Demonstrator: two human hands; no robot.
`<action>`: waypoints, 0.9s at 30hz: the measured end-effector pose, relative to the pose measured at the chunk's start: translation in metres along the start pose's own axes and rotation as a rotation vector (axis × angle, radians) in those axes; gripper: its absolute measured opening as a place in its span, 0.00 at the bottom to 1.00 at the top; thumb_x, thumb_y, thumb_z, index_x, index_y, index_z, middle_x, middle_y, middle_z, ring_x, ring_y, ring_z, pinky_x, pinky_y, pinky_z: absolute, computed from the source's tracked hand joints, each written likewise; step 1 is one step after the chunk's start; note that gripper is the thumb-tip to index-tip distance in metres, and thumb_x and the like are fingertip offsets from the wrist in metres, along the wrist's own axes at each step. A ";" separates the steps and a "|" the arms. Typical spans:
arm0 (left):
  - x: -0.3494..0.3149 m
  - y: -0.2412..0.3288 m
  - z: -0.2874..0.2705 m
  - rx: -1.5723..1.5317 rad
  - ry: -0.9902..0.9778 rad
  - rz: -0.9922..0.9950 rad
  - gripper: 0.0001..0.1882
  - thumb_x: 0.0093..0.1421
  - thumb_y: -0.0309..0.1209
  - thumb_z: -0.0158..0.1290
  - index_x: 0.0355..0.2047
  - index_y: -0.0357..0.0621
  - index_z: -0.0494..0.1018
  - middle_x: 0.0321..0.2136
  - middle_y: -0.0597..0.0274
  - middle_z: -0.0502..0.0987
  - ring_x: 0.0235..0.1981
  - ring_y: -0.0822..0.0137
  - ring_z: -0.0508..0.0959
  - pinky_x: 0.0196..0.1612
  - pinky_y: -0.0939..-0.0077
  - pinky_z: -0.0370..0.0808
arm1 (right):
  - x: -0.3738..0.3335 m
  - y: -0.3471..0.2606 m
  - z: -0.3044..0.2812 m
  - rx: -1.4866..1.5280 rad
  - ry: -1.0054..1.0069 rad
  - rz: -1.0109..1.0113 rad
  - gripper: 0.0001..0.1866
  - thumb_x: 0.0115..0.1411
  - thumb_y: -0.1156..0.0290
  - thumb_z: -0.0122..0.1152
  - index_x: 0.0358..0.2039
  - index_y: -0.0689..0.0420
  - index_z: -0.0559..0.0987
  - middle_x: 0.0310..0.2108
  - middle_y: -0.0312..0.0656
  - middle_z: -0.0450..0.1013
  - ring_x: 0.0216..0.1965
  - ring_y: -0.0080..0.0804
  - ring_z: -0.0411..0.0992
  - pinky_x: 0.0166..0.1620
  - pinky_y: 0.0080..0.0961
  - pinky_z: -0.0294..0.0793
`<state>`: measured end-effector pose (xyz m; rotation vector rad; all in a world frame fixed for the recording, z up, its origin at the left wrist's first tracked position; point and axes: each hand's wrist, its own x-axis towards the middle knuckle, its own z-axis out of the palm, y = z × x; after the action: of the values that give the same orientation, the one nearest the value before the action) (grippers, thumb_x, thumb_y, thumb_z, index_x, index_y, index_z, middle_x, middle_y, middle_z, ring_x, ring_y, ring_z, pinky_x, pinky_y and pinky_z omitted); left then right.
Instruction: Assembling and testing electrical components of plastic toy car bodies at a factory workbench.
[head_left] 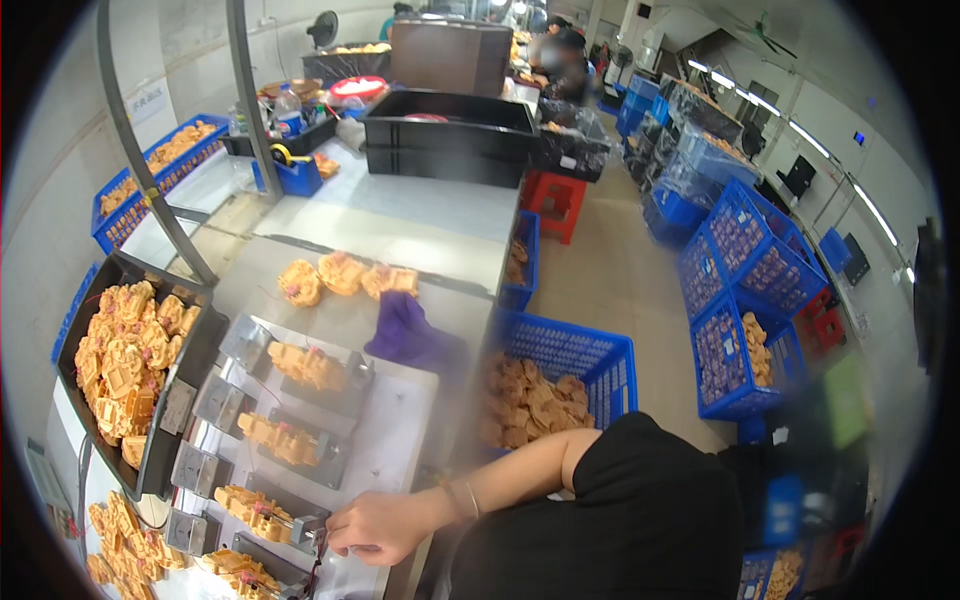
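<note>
My right hand (380,526) reaches in from the right, its fingers bent and drawn together at the near end of a metal jig (310,530). What sits between the fingertips is hidden; dark, thin wires show just beside them. In that jig lies an orange-tan molded plastic part (254,511). Similar parts (278,438) rest in the other jigs of the row, each with a grey metal block (203,468) on its left side. My left hand is out of view.
A black bin (190,385) heaped with plastic parts stands left of the jigs. A purple cloth (405,330) and loose parts (340,272) lie behind them. Blue crates (605,360) stand right of the bench. A large black tub (450,150) sits farther back, with people beyond.
</note>
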<state>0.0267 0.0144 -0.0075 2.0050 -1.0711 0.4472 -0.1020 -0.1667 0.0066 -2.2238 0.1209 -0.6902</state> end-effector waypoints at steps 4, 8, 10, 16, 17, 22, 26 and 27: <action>0.005 0.010 -0.003 0.000 0.006 -0.039 0.15 0.56 0.41 0.56 0.22 0.41 0.75 0.17 0.56 0.69 0.21 0.53 0.69 0.25 0.60 0.67 | 0.000 -0.005 0.001 0.020 0.015 0.061 0.07 0.46 0.77 0.55 0.29 0.56 0.72 0.30 0.42 0.69 0.31 0.44 0.71 0.30 0.39 0.70; -0.003 0.004 -0.002 0.001 0.050 -0.083 0.15 0.56 0.41 0.56 0.23 0.42 0.75 0.18 0.56 0.69 0.22 0.53 0.70 0.26 0.59 0.68 | -0.001 -0.004 0.004 0.014 0.037 0.040 0.06 0.47 0.76 0.53 0.28 0.56 0.72 0.31 0.40 0.69 0.29 0.42 0.71 0.30 0.38 0.70; -0.007 -0.005 0.002 0.019 0.063 -0.011 0.12 0.55 0.39 0.56 0.24 0.43 0.76 0.20 0.56 0.70 0.24 0.53 0.72 0.28 0.59 0.69 | 0.001 -0.005 0.004 0.004 0.019 0.006 0.06 0.47 0.76 0.53 0.29 0.56 0.72 0.31 0.40 0.69 0.28 0.41 0.71 0.30 0.37 0.69; -0.010 -0.002 -0.005 0.046 -0.034 -0.003 0.08 0.52 0.35 0.57 0.29 0.46 0.77 0.25 0.56 0.74 0.27 0.53 0.74 0.32 0.60 0.71 | -0.005 -0.005 0.001 0.000 -0.049 0.082 0.09 0.50 0.78 0.51 0.34 0.57 0.74 0.34 0.40 0.70 0.25 0.32 0.70 0.29 0.28 0.70; -0.009 -0.002 -0.007 0.044 -0.020 -0.006 0.08 0.52 0.35 0.57 0.29 0.46 0.77 0.25 0.56 0.74 0.27 0.53 0.74 0.32 0.60 0.71 | -0.003 -0.005 0.002 -0.007 -0.055 0.071 0.09 0.50 0.78 0.51 0.34 0.57 0.74 0.34 0.40 0.70 0.25 0.32 0.70 0.29 0.28 0.70; -0.010 -0.005 -0.005 0.102 -0.046 0.001 0.09 0.53 0.36 0.57 0.30 0.46 0.78 0.27 0.55 0.75 0.30 0.52 0.75 0.34 0.60 0.72 | 0.001 -0.009 0.000 0.028 -0.028 0.088 0.10 0.49 0.79 0.51 0.34 0.57 0.74 0.33 0.40 0.69 0.24 0.32 0.70 0.29 0.28 0.70; -0.007 -0.012 -0.002 0.084 -0.063 -0.024 0.09 0.53 0.35 0.57 0.31 0.46 0.78 0.28 0.54 0.76 0.30 0.51 0.75 0.36 0.59 0.73 | 0.001 -0.006 -0.001 -0.021 0.004 0.023 0.10 0.49 0.79 0.50 0.33 0.57 0.74 0.31 0.39 0.68 0.23 0.32 0.69 0.28 0.28 0.69; -0.007 -0.013 -0.001 0.069 -0.058 0.010 0.09 0.53 0.34 0.57 0.32 0.46 0.78 0.29 0.54 0.76 0.30 0.52 0.75 0.36 0.60 0.72 | 0.001 -0.006 -0.003 -0.012 0.000 0.025 0.10 0.49 0.79 0.50 0.33 0.57 0.74 0.31 0.39 0.68 0.23 0.32 0.69 0.28 0.28 0.69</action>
<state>0.0332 0.0225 -0.0174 2.0851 -1.1151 0.4392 -0.1035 -0.1648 0.0128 -2.2300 0.1531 -0.6770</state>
